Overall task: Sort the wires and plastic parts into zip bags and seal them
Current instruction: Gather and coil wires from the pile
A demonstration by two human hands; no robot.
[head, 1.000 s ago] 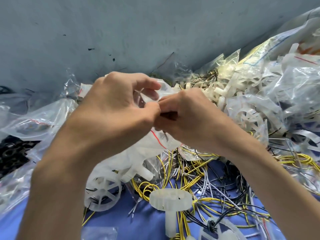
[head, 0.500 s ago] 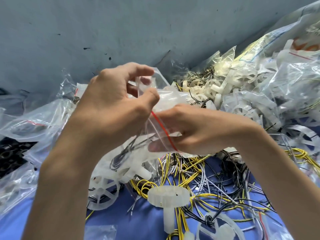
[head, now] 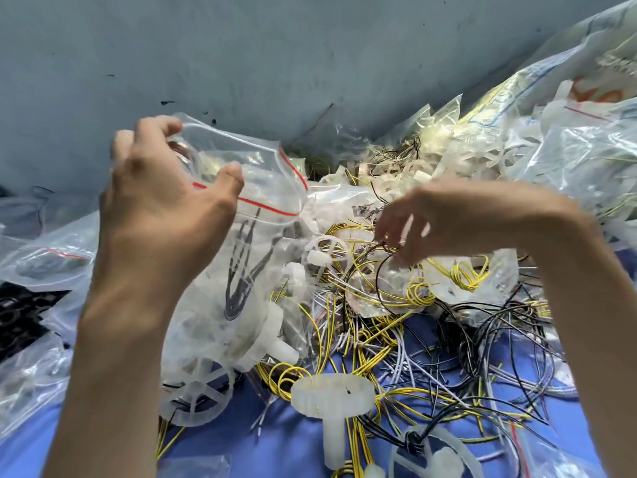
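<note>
Two hands, one open zip bag. The left hand [head: 165, 215] is holding the zip bag [head: 272, 167] up by its mouth. The fingers are hooking the far lip and the thumb is pressing the near lip at the red strip, so the mouth is gaping wide. One bundle of dark wires [head: 241, 270] is hanging inside the zip bag, along with white plastic parts too overlapped to count.

The right hand [head: 465, 225] is hovering to the right of the zip bag, well apart from it. Its fingers are curling down onto the loose wires [head: 379, 339], with the fingertips at one black wire [head: 376, 281]. Motion blur is hiding whether they are pinching it. The loose wires, in yellow, black and pale grey, are lying tangled right of and below the zip bag, too many to count.

Three white spoked wheels [head: 324, 248] are showing: one just right of the zip bag, one at its lower end, and one well below it at the frame's edge. One toothed peg [head: 331, 395] is standing on its stem below the zip bag, on the blue cloth [head: 293, 450]. Other bags [head: 44, 257] are lying heaped to the left and far right of the zip bag.

Half a second earlier the right hand was at the zip bag's mouth with its fingers on the red strip. It is now withdrawn to the wire heap. The left hand is sitting higher and the mouth is standing wider. A full second earlier both hands were pinching the mouth together.
</note>
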